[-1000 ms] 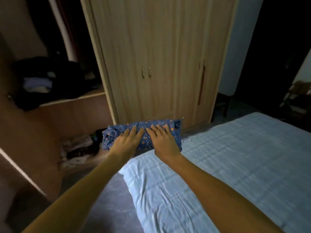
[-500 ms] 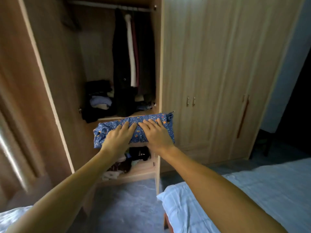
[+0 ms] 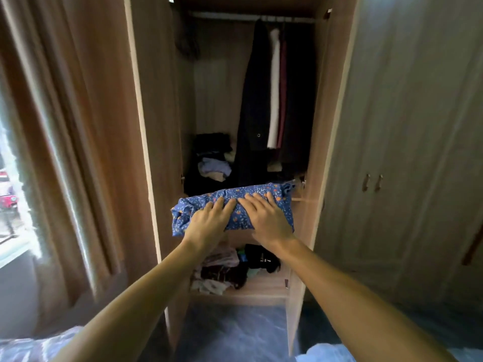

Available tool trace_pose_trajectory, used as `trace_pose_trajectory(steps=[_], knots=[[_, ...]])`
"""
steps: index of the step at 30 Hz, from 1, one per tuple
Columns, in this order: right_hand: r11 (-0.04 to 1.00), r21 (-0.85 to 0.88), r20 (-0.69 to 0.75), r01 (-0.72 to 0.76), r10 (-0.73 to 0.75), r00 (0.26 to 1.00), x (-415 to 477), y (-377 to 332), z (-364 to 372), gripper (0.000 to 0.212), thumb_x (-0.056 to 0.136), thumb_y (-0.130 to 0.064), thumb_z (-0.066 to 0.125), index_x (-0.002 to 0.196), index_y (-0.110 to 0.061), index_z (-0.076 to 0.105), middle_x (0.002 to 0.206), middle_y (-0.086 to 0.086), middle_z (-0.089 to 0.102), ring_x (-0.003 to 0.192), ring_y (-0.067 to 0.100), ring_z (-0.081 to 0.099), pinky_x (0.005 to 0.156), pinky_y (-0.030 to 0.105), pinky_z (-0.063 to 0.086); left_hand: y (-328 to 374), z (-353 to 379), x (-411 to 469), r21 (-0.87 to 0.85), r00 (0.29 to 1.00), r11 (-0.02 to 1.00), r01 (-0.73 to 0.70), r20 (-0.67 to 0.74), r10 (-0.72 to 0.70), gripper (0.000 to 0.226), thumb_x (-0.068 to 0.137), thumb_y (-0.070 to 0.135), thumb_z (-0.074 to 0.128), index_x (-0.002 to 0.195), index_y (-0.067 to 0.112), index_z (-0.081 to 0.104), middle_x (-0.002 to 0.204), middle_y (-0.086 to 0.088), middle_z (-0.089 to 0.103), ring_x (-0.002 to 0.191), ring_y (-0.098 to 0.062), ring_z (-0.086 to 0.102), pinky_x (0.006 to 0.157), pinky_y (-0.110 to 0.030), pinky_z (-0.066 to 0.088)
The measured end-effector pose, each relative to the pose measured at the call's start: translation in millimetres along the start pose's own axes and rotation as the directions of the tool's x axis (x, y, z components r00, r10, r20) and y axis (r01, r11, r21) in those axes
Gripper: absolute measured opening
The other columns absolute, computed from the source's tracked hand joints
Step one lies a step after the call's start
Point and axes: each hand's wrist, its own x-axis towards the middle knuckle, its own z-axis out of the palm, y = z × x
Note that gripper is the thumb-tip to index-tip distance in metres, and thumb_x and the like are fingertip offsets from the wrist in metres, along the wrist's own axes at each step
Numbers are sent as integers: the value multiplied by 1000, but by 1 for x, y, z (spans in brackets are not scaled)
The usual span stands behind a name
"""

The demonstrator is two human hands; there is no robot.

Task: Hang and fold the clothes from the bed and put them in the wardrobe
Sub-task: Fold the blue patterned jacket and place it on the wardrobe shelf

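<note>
Blue bundle at the open wardrobe

A folded bundle (image 3: 236,222) of blue cloth with small orange specks lies level and crosswise, held up by the left hand (image 3: 206,226) and right hand (image 3: 269,220), fingers flat on top. It sits just before the middle shelf of the pale wood wardrobe (image 3: 326,126), one door open. A corner of the light blue bed (image 3: 321,355) shows below.
</note>
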Motion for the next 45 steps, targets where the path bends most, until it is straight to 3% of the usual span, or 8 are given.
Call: trace_pose_trajectory(steps=[8,12,16,21,27,34,40,45], knots=[[995,73,-21,75,-73,997,65,113,103,86,39,-7,91,120,-4,62,115,14,67,108,34,63,92,59,47,-6,75,121,32,999,999,39,20,-39,87,41,9,90,118,9,50,91,-14,69,64,-29,68,30,-27,43],[989,119,-54,83,-77,996,112,155,141,88,37,-5,90,120,-3,62,115,15,67,109,34,63,94,59,46,-25,98,184,81,998,995,58,24,-60,83,40,9,92,116,8,57,92,-16,69,65,-31,69,30,-29,44],[982,173,-22,72,-69,997,142,171,188,89,41,-6,89,125,-4,59,120,14,64,114,34,60,98,58,42,-50,133,219,126,995,990,59,77,-69,76,40,11,93,112,7,66,94,-16,70,67,-29,70,30,-27,42],[977,187,21,103,-109,994,173,180,258,91,41,-14,91,126,-10,60,120,7,65,114,27,61,99,53,43,-85,195,245,101,997,994,37,64,-44,87,40,15,93,114,11,47,90,-13,71,61,-25,68,31,-24,39],[982,160,66,98,-110,992,236,182,330,86,45,-18,91,124,-10,60,120,7,66,114,27,61,99,54,44,-155,259,284,60,997,996,69,34,-71,87,41,14,90,116,13,46,94,-12,70,64,-26,69,32,-25,40],[995,92,121,37,-49,991,308,192,407,84,47,-21,90,125,-14,61,121,3,66,114,23,61,101,50,43,-232,337,350,15,996,999,47,69,-48,91,30,8,88,115,13,57,96,-10,70,71,-27,70,39,-28,48],[994,105,148,-2,-14,989,359,207,469,80,46,-18,90,121,-11,63,117,7,67,109,26,64,97,52,45,-277,389,397,-28,997,998,57,50,-56,76,42,0,84,113,11,60,94,-13,69,72,-31,69,45,-33,53],[992,128,63,2,-10,998,414,238,519,81,53,-25,88,126,-7,58,124,12,63,115,30,59,104,54,39,-314,426,460,52,998,996,67,-9,-66,87,40,16,91,115,14,49,94,-13,62,79,-34,64,72,-41,56]])
